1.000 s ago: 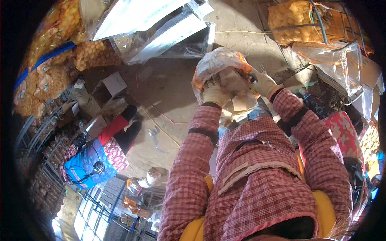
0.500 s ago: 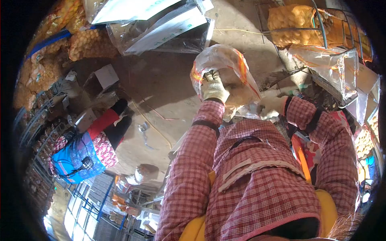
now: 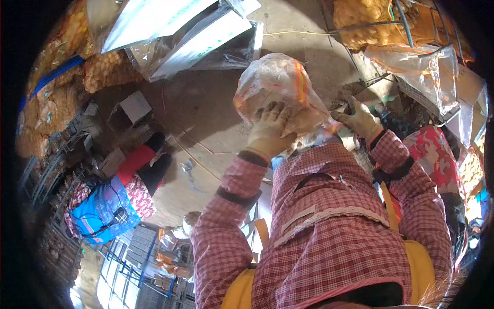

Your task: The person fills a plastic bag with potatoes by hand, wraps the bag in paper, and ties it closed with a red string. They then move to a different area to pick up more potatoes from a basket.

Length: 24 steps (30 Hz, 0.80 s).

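A clear plastic bag with orange and yellow stripes bulges in front of my checked apron. My left hand, in a pale work glove, lies with spread fingers against the bag's near left side. On the other side, my right hand, gloved too, has its fingers apart, with a fingertip right at the bag's gathered right end. The bag's lower part and what is in it are hidden behind my left hand and the apron.
Net sacks of round produce are stacked at the left. Plastic-lined boxes stand ahead, and another lined crate is at the right. An orange net sack sits far right. A co-worker in a blue apron bends at the left.
My left hand has gone from curled fingers at the bag's opening to spread fingers on its near side. My right hand has come up a little and its fingers have opened.
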Each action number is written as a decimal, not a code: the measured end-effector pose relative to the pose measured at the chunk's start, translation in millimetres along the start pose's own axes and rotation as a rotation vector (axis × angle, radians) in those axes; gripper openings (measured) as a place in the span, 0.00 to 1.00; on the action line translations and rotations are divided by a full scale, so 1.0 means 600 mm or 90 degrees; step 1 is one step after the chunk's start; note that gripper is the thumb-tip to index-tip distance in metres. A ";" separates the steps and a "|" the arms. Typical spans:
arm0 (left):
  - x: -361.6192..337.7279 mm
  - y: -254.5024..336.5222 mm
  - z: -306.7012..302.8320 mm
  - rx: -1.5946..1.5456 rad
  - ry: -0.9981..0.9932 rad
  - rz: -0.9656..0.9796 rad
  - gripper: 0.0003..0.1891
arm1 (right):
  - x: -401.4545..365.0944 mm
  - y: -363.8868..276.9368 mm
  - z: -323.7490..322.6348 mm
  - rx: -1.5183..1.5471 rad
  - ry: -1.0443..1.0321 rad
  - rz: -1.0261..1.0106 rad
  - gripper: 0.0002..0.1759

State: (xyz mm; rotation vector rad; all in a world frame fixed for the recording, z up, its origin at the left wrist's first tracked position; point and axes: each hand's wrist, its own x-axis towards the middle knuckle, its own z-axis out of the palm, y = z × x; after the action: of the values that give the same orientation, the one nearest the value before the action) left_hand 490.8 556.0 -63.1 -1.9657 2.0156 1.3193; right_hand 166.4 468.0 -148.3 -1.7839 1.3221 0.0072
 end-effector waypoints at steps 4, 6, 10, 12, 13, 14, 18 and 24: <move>0.040 0.011 0.044 0.026 0.019 0.055 0.44 | 0.006 -0.056 -0.030 0.288 -0.172 0.259 0.54; 0.061 0.014 0.055 0.055 -0.007 0.022 0.44 | 0.000 -0.040 -0.009 0.234 -0.192 0.153 0.49; 0.075 0.011 0.072 0.114 0.003 -0.024 0.46 | -0.020 -0.119 -0.017 0.353 -0.446 0.405 0.37; 0.075 0.011 0.072 0.109 -0.026 -0.042 0.46 | -0.048 -0.105 0.035 0.498 -0.515 0.556 0.25; 0.076 0.015 0.068 0.101 -0.048 -0.060 0.46 | -0.057 -0.100 0.053 0.503 -0.515 0.556 0.25; 0.079 0.021 0.064 0.104 -0.050 -0.058 0.46 | -0.065 -0.094 0.068 0.603 -0.489 0.560 0.22; 0.090 0.017 0.091 0.143 -0.106 -0.101 0.41 | -0.061 -0.109 0.052 0.661 -0.490 0.510 0.18; 0.108 -0.019 0.155 0.238 -0.049 -0.074 0.37 | -0.057 -0.139 0.025 0.645 -0.438 0.496 0.18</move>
State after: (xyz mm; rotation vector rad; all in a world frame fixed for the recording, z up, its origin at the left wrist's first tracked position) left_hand 439.6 558.7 -164.5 -1.8004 1.9104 0.8982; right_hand 223.0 506.8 -87.6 -0.3007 1.0957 0.2957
